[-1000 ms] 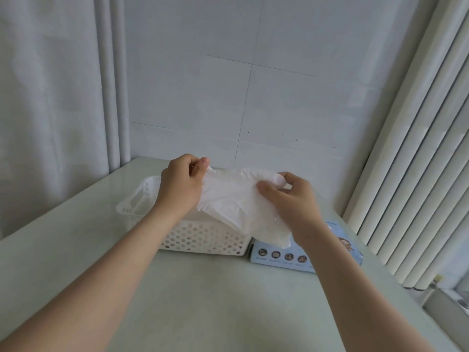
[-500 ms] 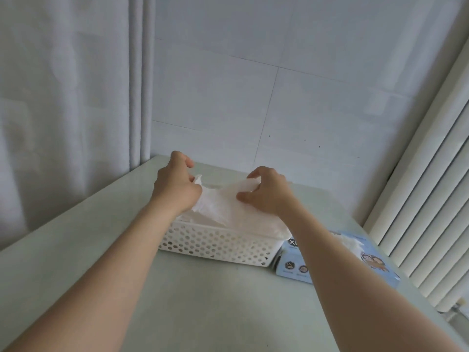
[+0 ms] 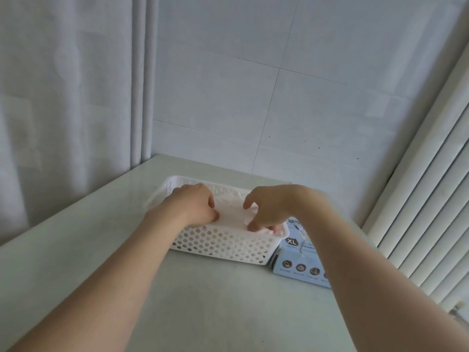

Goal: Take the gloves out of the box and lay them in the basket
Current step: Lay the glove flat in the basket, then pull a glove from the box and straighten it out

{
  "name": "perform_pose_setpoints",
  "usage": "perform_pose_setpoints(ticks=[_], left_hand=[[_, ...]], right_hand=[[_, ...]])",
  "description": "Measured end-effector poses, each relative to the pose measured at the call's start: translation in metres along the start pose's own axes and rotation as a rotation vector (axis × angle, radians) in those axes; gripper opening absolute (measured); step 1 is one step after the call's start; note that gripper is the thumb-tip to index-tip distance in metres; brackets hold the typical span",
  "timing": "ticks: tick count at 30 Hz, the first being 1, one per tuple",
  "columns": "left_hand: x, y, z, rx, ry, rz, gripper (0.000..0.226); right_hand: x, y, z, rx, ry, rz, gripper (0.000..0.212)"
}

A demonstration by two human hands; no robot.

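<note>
**Head view: glove going down into basket**

Nearest us, both arms reach forward over the pale table.

The white basket, its front wall full of holes, stands on the table past the arms. Both hands are down inside its rim.

- Left hand: at the basket's left part, fingers bent, thumb and fingers closed on the glove.
- Right hand: at the basket's right end, fingers curled down and tips on the same glove. We read this as a pinch, though blur softens it.
- The glove is a white sheet spread between the hands. It lies low in the basket, at or under rim level.

The blue box, marked XL, sits just beside the basket's right end, and the right arm partly hides it. We cannot tell how many gloves are left in it.

Behind are a tiled wall, a curtain to the left and blinds to the right.

Progress, as we judge it:

- This glove is out of the box and all but laid, but neither hand has let go yet.
- We cannot tell whether other gloves lie beneath it.
- Left to do are the release and a return to the box for more.
</note>
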State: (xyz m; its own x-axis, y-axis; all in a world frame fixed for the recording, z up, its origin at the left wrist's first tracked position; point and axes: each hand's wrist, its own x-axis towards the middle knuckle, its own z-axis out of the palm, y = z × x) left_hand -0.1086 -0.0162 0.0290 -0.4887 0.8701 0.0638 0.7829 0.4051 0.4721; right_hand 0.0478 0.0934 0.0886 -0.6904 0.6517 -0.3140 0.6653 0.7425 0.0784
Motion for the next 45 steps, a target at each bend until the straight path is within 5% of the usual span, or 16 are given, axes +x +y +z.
perform_pose_setpoints(ticks=[3, 7, 14, 18, 22, 30, 38, 45], left_hand=[[0.003, -0.002, 0.002, -0.006, -0.041, -0.043, 0.031], [0.005, -0.005, 0.007, -0.007, -0.004, -0.018, 0.025], [-0.002, 0.015, 0.019, 0.192, 0.474, 0.196, 0.026], [-0.015, 0.036, 0.036, 0.066, 0.602, 0.318, 0.019], [-0.024, 0.047, 0.065, 0.075, 0.691, 0.495, 0.015], [-0.033, 0.074, 0.110, 0.229, 0.660, 0.845, 0.023], [-0.042, 0.090, 0.131, 0.389, 0.600, 0.783, 0.034], [-0.046, 0.092, 0.134, 0.456, 0.569, 0.759, 0.038]], right_hand=[[0.016, 0.003, 0.018, -0.001, 0.015, 0.051, 0.045], [0.028, 0.004, 0.030, 0.027, 0.071, 0.055, 0.060], [0.012, 0.014, 0.024, 0.196, 0.168, -0.024, 0.063], [-0.010, 0.022, 0.030, 0.379, 0.477, -0.077, 0.039], [-0.023, 0.035, 0.054, 0.535, 0.818, -0.001, 0.040], [-0.049, 0.095, 0.103, 0.555, 0.865, 0.174, 0.034], [-0.050, 0.128, 0.134, 0.581, 0.876, 0.295, 0.023], [-0.043, 0.132, 0.142, 0.521, 1.053, 0.274, 0.014]])
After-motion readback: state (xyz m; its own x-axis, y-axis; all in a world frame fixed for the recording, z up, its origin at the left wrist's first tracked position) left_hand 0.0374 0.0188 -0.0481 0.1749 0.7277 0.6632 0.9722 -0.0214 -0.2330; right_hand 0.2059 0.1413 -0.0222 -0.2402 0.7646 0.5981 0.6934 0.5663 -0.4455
